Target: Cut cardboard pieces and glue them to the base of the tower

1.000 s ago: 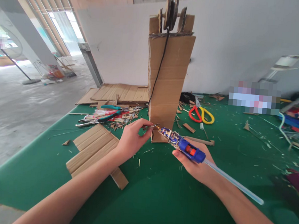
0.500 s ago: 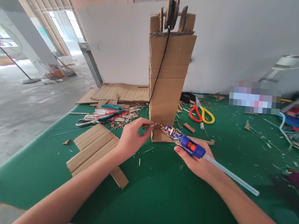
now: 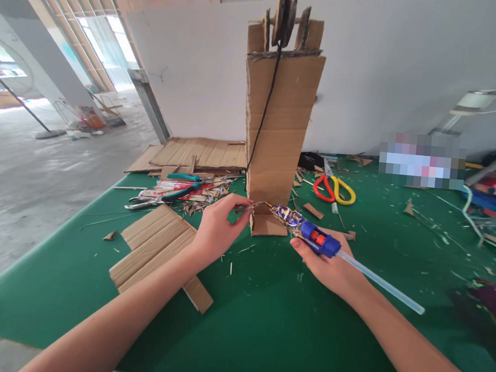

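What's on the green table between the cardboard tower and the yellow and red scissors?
In the head view, only small cardboard scraps lie on the green table between the cardboard tower and the scissors.

– What is the tall brown tower (image 3: pixel 279 131) made of?

– Corrugated cardboard, matt and ribbed, with rough cut edges; a thin black cord (image 3: pixel 263 115) hangs down its face.

– And the blue glue gun (image 3: pixel 308 233)?

– Glossy plastic, with crinkled shiny foil round its front and a smooth translucent glue stick (image 3: pixel 381 283) at the back.

– The bench (image 3: pixel 262 326)?

– Covered in matt green felt-like cloth, littered with cardboard scraps. The red-and-yellow scissors (image 3: pixel 333 186) have glossy plastic handles and metal blades.
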The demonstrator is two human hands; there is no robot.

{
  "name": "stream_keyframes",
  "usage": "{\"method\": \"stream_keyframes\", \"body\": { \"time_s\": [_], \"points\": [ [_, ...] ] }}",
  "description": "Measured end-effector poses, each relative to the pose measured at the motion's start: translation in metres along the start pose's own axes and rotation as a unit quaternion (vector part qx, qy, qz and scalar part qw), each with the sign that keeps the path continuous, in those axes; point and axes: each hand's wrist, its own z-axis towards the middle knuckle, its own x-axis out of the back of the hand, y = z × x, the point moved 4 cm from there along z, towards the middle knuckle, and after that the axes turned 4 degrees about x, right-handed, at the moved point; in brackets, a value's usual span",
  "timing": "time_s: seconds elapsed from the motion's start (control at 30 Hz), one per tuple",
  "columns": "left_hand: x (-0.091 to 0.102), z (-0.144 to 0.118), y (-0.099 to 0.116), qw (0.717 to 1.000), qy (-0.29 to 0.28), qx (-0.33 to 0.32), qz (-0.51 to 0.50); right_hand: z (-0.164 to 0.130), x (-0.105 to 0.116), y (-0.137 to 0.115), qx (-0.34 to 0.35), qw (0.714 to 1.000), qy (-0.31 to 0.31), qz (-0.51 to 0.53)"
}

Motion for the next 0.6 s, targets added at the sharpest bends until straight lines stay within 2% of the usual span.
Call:
{"method": "stream_keyframes", "body": {
  "time_s": [0.6],
  "points": [
    [-0.003,-0.001,-0.003,1.000,-0.011,-0.021,0.005,-0.004,-0.002,-0.012,0.059,0.998,-0.024,-0.009]
  ]
}}
